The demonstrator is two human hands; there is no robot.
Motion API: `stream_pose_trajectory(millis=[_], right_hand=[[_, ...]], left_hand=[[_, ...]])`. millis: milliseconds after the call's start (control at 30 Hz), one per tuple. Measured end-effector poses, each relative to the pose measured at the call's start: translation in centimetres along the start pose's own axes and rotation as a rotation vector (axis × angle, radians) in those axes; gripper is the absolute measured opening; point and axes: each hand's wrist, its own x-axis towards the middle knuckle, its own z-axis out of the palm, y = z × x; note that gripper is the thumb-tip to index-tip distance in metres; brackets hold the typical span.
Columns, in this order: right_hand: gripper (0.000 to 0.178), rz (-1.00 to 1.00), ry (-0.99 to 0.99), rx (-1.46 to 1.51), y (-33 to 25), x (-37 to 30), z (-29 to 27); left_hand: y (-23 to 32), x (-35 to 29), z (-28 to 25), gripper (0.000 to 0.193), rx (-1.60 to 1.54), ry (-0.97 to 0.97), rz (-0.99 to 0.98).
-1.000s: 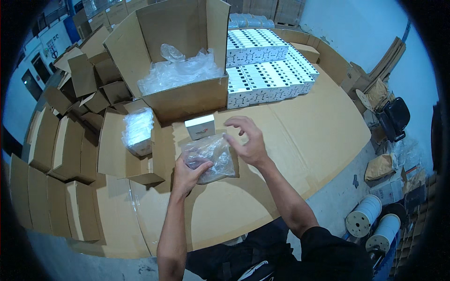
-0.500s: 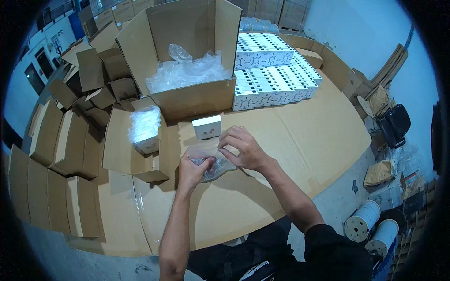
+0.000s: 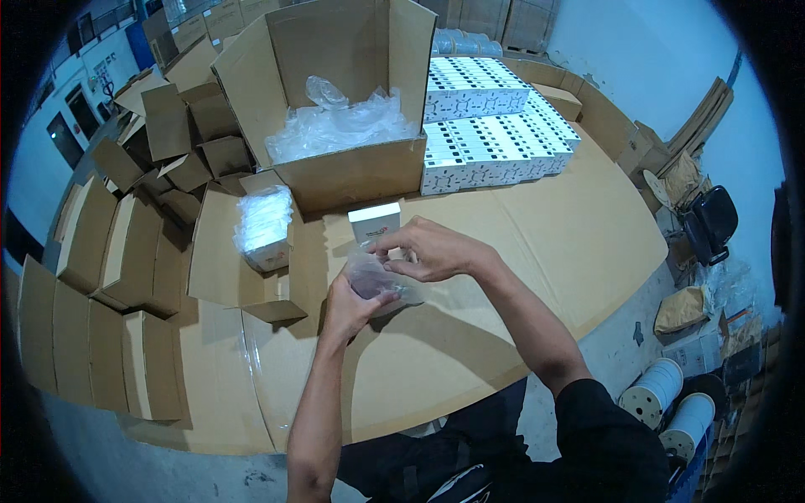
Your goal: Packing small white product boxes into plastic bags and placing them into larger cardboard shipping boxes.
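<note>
Head view: both of my hands are together at a single clear plastic bag (image 3: pixel 366 275), above a cardboard-covered table (image 3: pixel 537 260). My left hand (image 3: pixel 344 308) grips the bag from its near left side, thumb laid across the film. My right hand (image 3: pixel 429 251) comes in from the right, palm down, with thumb and forefinger bent at the bag's upper edge; whether they pinch the film or only touch it, I cannot tell.

Principal relation: one small white box (image 3: pixel 376 220) stands directly ahead of my hands, just beyond the bag. Its long axis runs roughly left to right, across the line of my reach. My right hand is the nearer; its fingers overlap the box's lower part in this view, so contact cannot be confirmed.

Surroundings: left of my left hand, a small open carton (image 3: pixel 281 308) contains plastic-wrapped boxes (image 3: pixel 267 225). Farther ahead, a large open carton (image 3: pixel 356 174) holds loose clear plastic (image 3: pixel 352 127). Ahead and to the right of my right hand, white boxes (image 3: pixel 482 155) stand in stacked rows.
</note>
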Motion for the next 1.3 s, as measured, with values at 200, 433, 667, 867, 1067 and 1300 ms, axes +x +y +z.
stream_pose_trajectory(millis=[200,433,667,867,1067,1300], right_hand=[[0.019,-0.141,-0.059,0.031,-0.4,0.1,-2.4],[0.027,-0.069,0.689,0.701,7.2,0.9,1.5],[0.036,0.147,0.578,0.875,8.0,1.0,4.9],[0.039,0.164,0.548,0.902,8.7,1.4,5.3],[0.035,0.184,0.643,0.862,8.4,1.8,5.3],[0.028,0.085,1.037,1.121,9.3,2.5,5.9]], left_hand=[[-0.5,0.0,-0.3,0.063,-0.011,-0.036,-0.012],[0.0,0.1,-0.7,0.066,-0.082,-0.044,0.014],[-0.3,0.3,-1.8,0.066,-0.126,-0.047,0.014],[-0.3,0.6,-2.0,0.065,-0.121,-0.049,-0.003],[-0.1,0.6,-2.4,0.067,-0.105,-0.035,-0.029],[-0.3,0.7,-2.3,0.069,-0.153,-0.072,-0.032]])
